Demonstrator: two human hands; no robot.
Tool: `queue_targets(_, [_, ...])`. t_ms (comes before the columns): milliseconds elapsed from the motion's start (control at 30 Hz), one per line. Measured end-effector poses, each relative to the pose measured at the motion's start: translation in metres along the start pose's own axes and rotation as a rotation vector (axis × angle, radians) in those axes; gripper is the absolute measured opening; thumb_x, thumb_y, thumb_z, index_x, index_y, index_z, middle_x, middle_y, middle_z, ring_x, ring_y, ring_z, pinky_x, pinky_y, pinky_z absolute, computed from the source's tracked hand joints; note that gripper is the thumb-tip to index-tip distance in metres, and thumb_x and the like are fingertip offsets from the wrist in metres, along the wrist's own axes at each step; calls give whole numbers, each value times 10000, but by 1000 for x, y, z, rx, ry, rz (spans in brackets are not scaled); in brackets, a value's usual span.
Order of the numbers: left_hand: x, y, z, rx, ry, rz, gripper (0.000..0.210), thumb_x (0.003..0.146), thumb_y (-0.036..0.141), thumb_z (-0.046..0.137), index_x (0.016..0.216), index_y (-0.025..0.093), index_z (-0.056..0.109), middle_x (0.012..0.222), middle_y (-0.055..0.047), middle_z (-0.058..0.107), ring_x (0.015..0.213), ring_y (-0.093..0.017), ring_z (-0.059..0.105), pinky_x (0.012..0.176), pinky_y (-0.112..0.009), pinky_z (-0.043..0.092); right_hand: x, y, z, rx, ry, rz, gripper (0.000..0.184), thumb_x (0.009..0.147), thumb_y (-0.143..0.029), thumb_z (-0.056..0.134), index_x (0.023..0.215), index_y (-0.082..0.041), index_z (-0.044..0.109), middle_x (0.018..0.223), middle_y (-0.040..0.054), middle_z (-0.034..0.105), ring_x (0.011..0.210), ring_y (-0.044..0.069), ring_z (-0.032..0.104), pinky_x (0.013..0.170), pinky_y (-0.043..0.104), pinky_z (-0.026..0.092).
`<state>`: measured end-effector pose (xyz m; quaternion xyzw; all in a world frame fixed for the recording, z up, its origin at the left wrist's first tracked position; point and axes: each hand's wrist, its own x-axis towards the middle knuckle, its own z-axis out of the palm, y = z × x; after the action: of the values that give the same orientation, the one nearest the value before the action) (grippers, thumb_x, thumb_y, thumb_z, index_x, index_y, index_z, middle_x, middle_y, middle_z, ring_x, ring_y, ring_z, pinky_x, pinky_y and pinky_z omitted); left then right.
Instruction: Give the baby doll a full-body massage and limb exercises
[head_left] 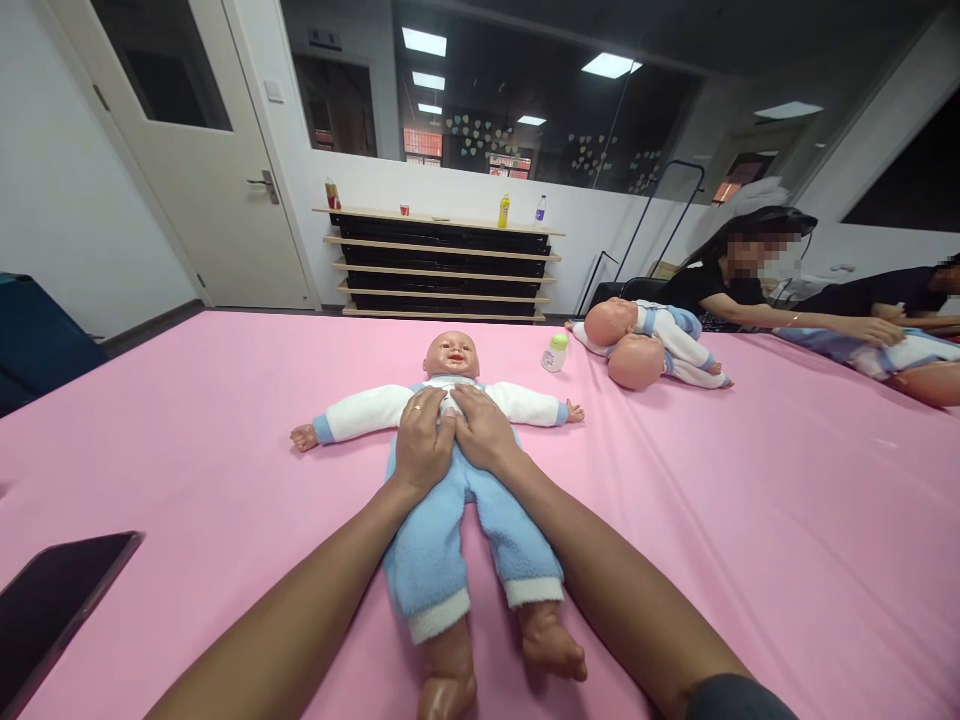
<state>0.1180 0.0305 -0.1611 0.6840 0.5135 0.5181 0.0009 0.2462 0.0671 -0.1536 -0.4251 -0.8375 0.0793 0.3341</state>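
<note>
A baby doll [435, 540] in a white and light-blue fleece outfit lies on its back on the pink table cover [247, 560], its head away from me and its arms spread wide. My left hand [426, 436] rests flat on the doll's chest, a ring on one finger. Beside it my right hand [482, 425] lies flat on the other half of the chest. The thumbs meet near the middle, and the fingers of both hands point toward the doll's head. Neither hand grips anything; part of the doll's front is hidden under them.
A small bottle with a green cap [555, 354] stands right of the doll's head. Two more dolls [637, 350] lie together farther right, near a co-worker [739, 265] whose hand is on another doll [915, 360]. A dark phone [60, 600] lies at left. Shelves [442, 255] stand behind.
</note>
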Motion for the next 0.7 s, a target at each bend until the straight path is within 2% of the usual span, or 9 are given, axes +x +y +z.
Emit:
queue_targets(133, [-1, -3, 1, -31, -110, 94, 365, 934, 326, 346, 1176, 183, 578, 1233, -67, 590, 1219, -178, 492, 1108, -403, 374, -2, 4, 1, -17, 76, 114, 411, 888, -231, 404, 1257, -112, 541, 1347, 134, 490, 1277, 211, 430, 1120, 402, 300])
queue_targets(233, [2, -7, 4, -17, -224, 133, 377, 941, 313, 320, 1163, 213, 608, 1208, -39, 619, 1241, -178, 493, 1129, -432, 345, -4, 5, 1, -21, 159, 212, 333, 873, -189, 381, 1119, -120, 595, 1191, 131, 589, 1126, 203, 527, 1026, 367, 386])
queue_targets(333, [5, -11, 6, 33, -332, 146, 397, 946, 310, 310, 1237, 265, 576, 1281, -2, 585, 1312, -185, 434, 1161, -476, 280, -8, 6, 0, -3, 231, 258, 282, 873, -174, 361, 1004, -149, 609, 1027, 94, 634, 963, 184, 566, 909, 325, 436])
queue_targets(433, [8, -12, 8, 81, -393, 126, 419, 949, 310, 297, 1306, 304, 517, 1366, 26, 515, 1366, -192, 367, 1174, -500, 236, -10, 4, -1, 23, 312, 219, 273, 856, -156, 376, 1002, -149, 607, 1002, 85, 630, 958, 183, 557, 909, 317, 429])
queue_targets(533, [9, -14, 11, 125, -397, 78, 426, 941, 303, 315, 1327, 318, 493, 1411, 28, 467, 1386, -207, 332, 1175, -527, 205, -12, 0, -3, 48, 364, 143, 285, 841, -133, 381, 1015, -144, 607, 996, 86, 626, 982, 185, 550, 932, 320, 421])
queue_targets(700, [8, -26, 19, 135, -319, -14, 430, 921, 270, 345, 1322, 302, 499, 1442, -3, 427, 1391, -234, 320, 1156, -577, 198, -14, -6, -8, 74, 307, -39, 272, 831, -118, 385, 969, -161, 615, 962, 73, 626, 969, 175, 560, 933, 309, 434])
